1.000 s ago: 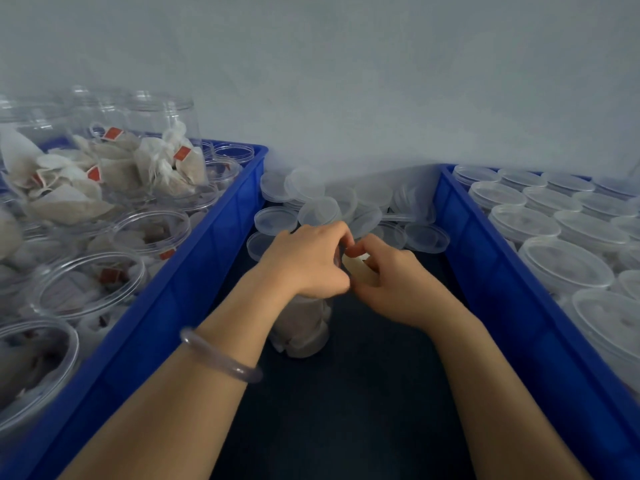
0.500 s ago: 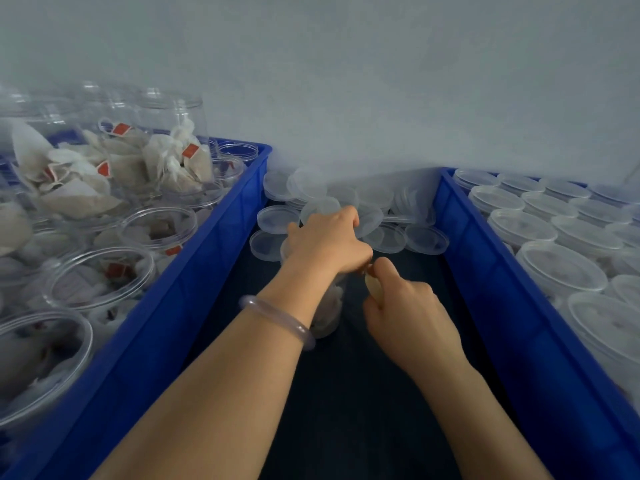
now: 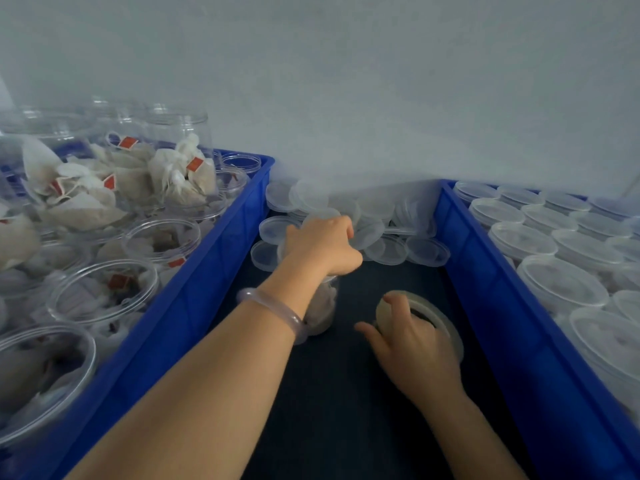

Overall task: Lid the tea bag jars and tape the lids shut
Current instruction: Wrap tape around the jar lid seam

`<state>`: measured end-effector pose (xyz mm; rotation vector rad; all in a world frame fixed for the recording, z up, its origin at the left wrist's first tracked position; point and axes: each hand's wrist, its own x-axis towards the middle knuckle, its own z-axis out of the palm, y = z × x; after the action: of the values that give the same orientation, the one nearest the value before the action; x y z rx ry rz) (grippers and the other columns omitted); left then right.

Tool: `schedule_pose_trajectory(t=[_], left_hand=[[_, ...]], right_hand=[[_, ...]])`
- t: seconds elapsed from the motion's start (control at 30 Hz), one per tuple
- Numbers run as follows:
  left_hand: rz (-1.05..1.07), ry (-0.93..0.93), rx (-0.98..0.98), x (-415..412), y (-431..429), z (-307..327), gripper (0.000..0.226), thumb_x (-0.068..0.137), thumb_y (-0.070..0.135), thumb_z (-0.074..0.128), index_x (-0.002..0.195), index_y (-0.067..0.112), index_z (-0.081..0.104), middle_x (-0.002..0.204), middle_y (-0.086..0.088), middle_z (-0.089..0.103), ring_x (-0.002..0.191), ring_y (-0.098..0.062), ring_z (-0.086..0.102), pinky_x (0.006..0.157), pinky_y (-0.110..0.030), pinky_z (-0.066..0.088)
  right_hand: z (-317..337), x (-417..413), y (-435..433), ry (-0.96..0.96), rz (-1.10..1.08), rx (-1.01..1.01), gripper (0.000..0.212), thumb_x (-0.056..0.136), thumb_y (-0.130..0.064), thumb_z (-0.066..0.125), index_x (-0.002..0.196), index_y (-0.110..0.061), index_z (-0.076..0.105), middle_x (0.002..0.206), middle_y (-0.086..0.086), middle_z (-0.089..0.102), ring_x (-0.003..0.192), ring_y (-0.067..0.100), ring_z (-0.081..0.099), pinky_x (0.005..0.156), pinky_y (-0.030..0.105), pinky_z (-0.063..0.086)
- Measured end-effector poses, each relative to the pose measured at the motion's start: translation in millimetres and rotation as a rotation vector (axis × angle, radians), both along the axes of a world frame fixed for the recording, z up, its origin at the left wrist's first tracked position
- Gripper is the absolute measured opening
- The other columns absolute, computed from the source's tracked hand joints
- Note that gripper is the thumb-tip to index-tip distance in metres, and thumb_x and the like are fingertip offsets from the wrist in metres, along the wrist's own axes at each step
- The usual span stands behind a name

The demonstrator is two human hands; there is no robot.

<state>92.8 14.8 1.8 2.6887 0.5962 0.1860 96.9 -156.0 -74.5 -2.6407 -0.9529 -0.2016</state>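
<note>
Mat [image 3: 346,410] dark | wall [image 3: 346,81] grey | left hand [image 3: 322,247] grips jar [image 3: 323,306] | right hand [image 3: 415,344] grips tape roll [image 3: 382,313]

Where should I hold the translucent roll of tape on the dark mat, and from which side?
Pinch the translucent roll of tape by its ring wall from above, thumb on the outer band, fingers in the open core. It lies nearly flat on the dark mat, hole facing up. Come from the near side, where the right hand rests on it.
</note>
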Motion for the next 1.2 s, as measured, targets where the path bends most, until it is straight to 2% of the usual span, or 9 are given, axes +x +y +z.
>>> schedule_pose_trajectory(t=[0.13, 0.23, 0.3, 0.4, 0.5, 0.57, 0.93, 1.07, 1.2], left_hand=[[-0.023, -0.159, -0.124, -4, 1, 5, 0.073, 0.075, 0.076, 0.051, 0.133, 0.031, 0.045, 0.132, 0.009, 0.053, 0.125, -0.017, 0.046, 0.107, -0.048, 0.031], [0.07, -0.9, -0.338, -28, 9, 3, 0.035, 0.085, 0.058, 0.047, 0.113, 0.039, 0.058, 0.112, 0.028, 0.058, 0.106, 0.006, 0.051, 0.094, -0.017, 0.042], [0.202, -1.081, -0.527, -44, 17, -13, 0.02, 0.091, 0.052, 0.044, 0.104, 0.042, 0.057, 0.096, 0.036, 0.057, 0.094, 0.015, 0.052, 0.075, -0.002, 0.039], [0.267, -0.94, -0.831, -53, 16, -52, 0.044, 0.095, 0.054, 0.038, 0.129, 0.028, 0.049, 0.115, 0.02, 0.054, 0.106, 0.004, 0.052, 0.081, -0.015, 0.04], [0.187, -0.843, -0.976, -49, 12, -79, 0.072, 0.08, 0.074, 0.032, 0.126, 0.023, 0.052, 0.121, 0.006, 0.059, 0.113, -0.008, 0.055, 0.089, -0.026, 0.043], [0.134, -0.852, -0.979, -45, 11, -87, 0.082, 0.069, 0.081, 0.031, 0.123, 0.024, 0.056, 0.117, 0.007, 0.063, 0.109, -0.002, 0.058, 0.09, -0.024, 0.043], [0.186, -0.961, -1.065, -31, 12, -96, 0.053, 0.083, 0.059, 0.027, 0.09, 0.026, 0.069, 0.086, 0.012, 0.073, 0.086, -0.001, 0.067, 0.067, -0.009, 0.048], [0.226, -0.993, -1.038, -29, 5, -97, 0.052, 0.081, 0.062, 0.028, 0.086, 0.03, 0.07, 0.087, 0.013, 0.073, 0.085, 0.0, 0.067, 0.066, -0.007, 0.048], [0.261, -1.007, -1.025, -31, 2, -95, 0.053, 0.086, 0.057, 0.026, 0.089, 0.026, 0.068, 0.084, 0.012, 0.073, 0.082, 0.0, 0.067, 0.064, -0.008, 0.048]], right_hand=[[-22, 7, 19, -0.102, 0.037, -0.065, 0.039, 0.096, -0.055, 0.035, 0.112, -0.022, 0.048, 0.096, -0.005, 0.064, 0.089, 0.013, 0.057, 0.075, 0.029, 0.043], [-27, 13, 19, -0.142, 0.061, -0.144, 0.039, 0.096, -0.057, 0.033, 0.113, -0.025, 0.048, 0.11, -0.005, 0.061, 0.1, 0.014, 0.053, 0.084, 0.03, 0.04], [-28, 14, 18, -0.101, 0.068, -0.177, 0.046, 0.092, -0.062, 0.038, 0.117, -0.025, 0.049, 0.115, -0.004, 0.056, 0.104, 0.015, 0.051, 0.088, 0.03, 0.041], [-13, 25, 26, 0.063, 0.078, 0.131, 0.042, 0.088, -0.054, 0.056, 0.119, -0.025, 0.058, 0.115, -0.007, 0.055, 0.107, 0.011, 0.051, 0.085, 0.022, 0.039], [8, 39, 43, 0.53, 0.176, 0.785, 0.025, 0.092, -0.02, 0.061, 0.116, -0.027, 0.06, 0.11, -0.016, 0.062, 0.104, -0.002, 0.06, 0.088, 0.019, 0.051], [13, 44, 54, 0.734, 0.312, 0.962, 0.03, 0.092, -0.009, 0.059, 0.12, -0.017, 0.062, 0.115, -0.006, 0.068, 0.109, 0.003, 0.062, 0.096, 0.024, 0.05], [-16, 37, 74, 1.059, 0.472, 1.46, 0.019, 0.078, -0.009, 0.061, 0.085, -0.013, 0.078, 0.102, 0.007, 0.074, 0.104, 0.021, 0.067, 0.085, 0.028, 0.053], [-14, 36, 76, 1.087, 0.412, 1.492, 0.017, 0.081, -0.011, 0.056, 0.082, -0.011, 0.073, 0.097, 0.007, 0.074, 0.098, 0.021, 0.068, 0.085, 0.032, 0.055], [-3, 22, 77, 1.029, 0.315, 1.293, 0.033, 0.096, -0.041, 0.038, 0.105, -0.021, 0.063, 0.098, -0.008, 0.074, 0.094, 0.002, 0.067, 0.075, 0.013, 0.051]])
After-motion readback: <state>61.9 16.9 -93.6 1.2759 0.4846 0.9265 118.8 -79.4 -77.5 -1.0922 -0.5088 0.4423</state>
